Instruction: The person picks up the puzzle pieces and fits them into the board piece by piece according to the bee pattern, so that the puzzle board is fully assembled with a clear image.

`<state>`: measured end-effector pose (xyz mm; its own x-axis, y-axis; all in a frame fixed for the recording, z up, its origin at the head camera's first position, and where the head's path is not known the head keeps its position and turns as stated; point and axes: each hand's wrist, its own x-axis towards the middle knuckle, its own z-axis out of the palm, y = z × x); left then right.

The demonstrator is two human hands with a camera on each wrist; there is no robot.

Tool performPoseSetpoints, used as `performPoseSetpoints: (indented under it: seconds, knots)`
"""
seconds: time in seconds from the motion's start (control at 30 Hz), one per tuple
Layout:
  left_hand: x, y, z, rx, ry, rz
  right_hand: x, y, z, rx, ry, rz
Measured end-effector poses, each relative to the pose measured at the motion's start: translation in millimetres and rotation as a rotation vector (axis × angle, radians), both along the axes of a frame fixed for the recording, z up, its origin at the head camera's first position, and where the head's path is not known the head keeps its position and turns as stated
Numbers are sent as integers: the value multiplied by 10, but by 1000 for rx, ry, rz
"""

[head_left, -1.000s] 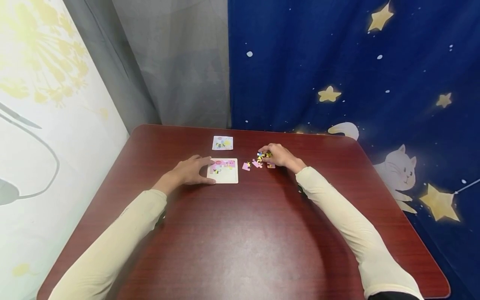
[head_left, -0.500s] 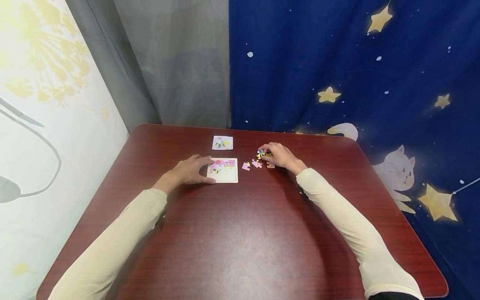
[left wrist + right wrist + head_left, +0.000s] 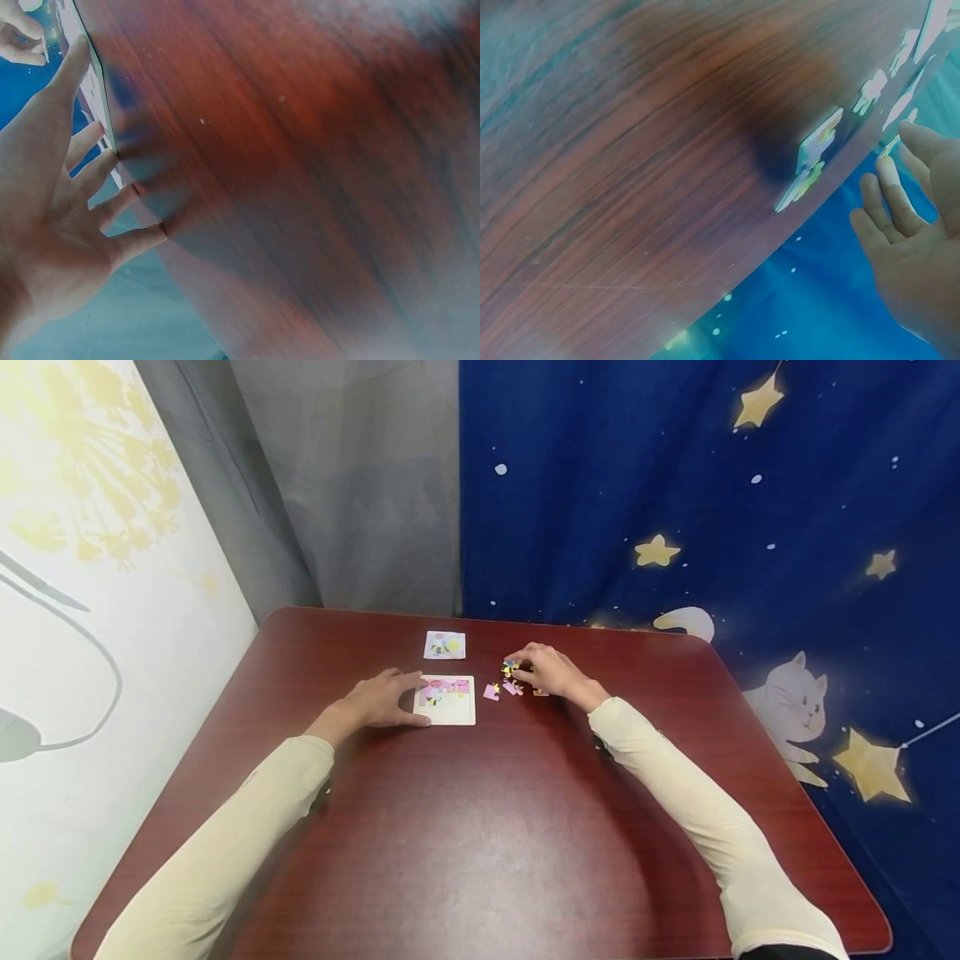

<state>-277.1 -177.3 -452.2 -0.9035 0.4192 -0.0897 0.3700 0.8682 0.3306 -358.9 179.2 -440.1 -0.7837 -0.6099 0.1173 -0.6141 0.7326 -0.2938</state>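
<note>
My right hand (image 3: 553, 671) pinches a small blue-and-yellow puzzle piece (image 3: 511, 667) between thumb and fingertips, the piece poking out on the side toward the board; in the right wrist view it looks lifted off the worktop. Over the last second I have shifted that hand a little to the left, carrying the piece out from the loose ones. I judge that this piece is picked out, but it is not in the board yet.

Just below my pinch, toward the near edge, lie a pink piece (image 3: 513, 688) and, further left, another pink piece (image 3: 492, 692). A third piece (image 3: 541, 692) lies beneath my palm side, and what else is under my hand I can't fully tell.

To the left of these is the board (image 3: 455, 713), filled along its far edge and down part of its left side, with its near and right parts bare. My left hand (image 3: 381, 700) has stayed put, thumb and fingers spread, touching the board's left edge and near-left corner. Beyond, near the far edge of the worktop (image 3: 450, 827), lies the picture card (image 3: 445, 645).
</note>
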Motion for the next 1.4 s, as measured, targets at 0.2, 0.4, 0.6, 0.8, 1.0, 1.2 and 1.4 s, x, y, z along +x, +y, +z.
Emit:
performPoseSetpoints:
  seconds: [0.2, 0.4, 0.6, 0.8, 1.0, 1.2, 1.4]
  knots:
    - [-11, -6, -10, -2, -4, 0, 72, -82, 29, -10, -12, 29]
    - [-15, -6, -11, -4, -2, -4, 140, -168, 46, -24, -24, 55]
    - [-15, 1, 8, -5, -3, -2, 198, -251, 31, -54, -18, 113]
    - [-30, 7, 1, -11, -1, -7, 238, -341, 2, -63, -25, 136]
    - [-35, 6, -1, -21, -7, -8, 257, -443, -53, -58, -36, 160]
    - [-40, 1, 2, -23, -14, -6, 296, -560, -87, -41, -41, 180]
    - [-32, -2, -7, -24, -24, 7, 354, -666, -96, -44, -65, 194]
